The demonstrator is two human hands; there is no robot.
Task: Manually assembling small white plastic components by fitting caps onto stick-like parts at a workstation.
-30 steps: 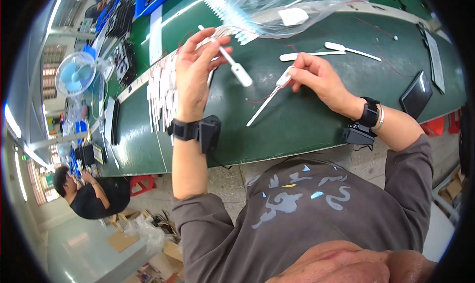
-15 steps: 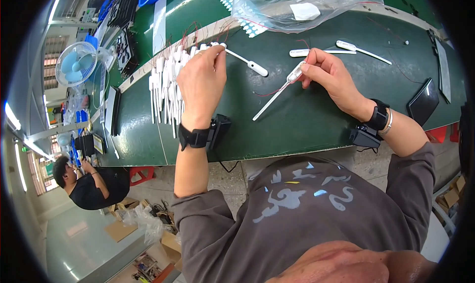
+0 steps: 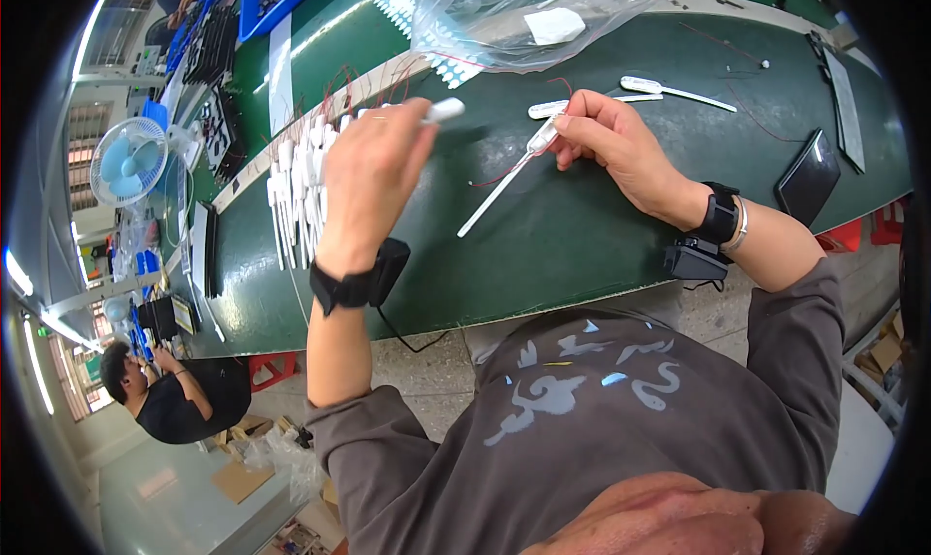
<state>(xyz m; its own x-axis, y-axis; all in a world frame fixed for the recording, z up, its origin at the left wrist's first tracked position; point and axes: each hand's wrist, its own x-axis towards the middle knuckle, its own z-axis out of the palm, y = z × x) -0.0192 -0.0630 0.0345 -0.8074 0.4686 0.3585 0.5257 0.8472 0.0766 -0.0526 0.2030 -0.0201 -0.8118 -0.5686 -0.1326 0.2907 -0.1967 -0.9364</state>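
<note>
My right hand (image 3: pixel 613 146) nearer me than the clear bag (image 3: pixel 601 22), pinching a white stick (image 3: pixel 539 142), my left hand (image 3: pixel 373 162) to the bag's left, gripping another white stick (image 3: pixel 447 110), heaped sticks (image 3: pixel 299 179) farther left.

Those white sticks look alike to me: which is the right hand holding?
The white stick slanting lower left, pinched in the right hand; the two sticks beyond it lie on the table.
</note>
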